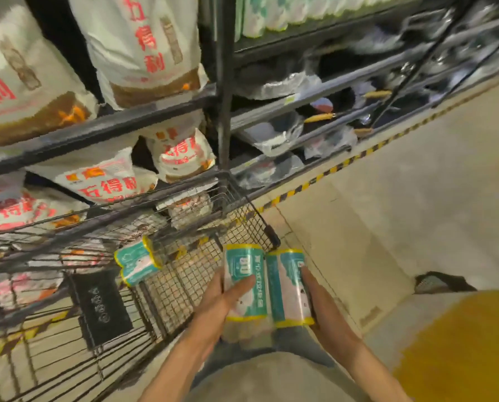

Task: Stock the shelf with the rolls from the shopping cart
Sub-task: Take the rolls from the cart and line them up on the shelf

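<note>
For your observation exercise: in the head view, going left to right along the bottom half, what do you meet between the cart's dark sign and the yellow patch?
Dark sign → roll in cart → left hand → left-held roll → right-held roll → right hand → yellow patch.

Shopping cart (184,274) wire walls box in the basket; open only from above. Flour sacks (143,47) pack the left shelf (97,132) bays, little gap. Right shelves crowded with bagged goods (283,82). Floor (387,198) on the right is open.
</note>
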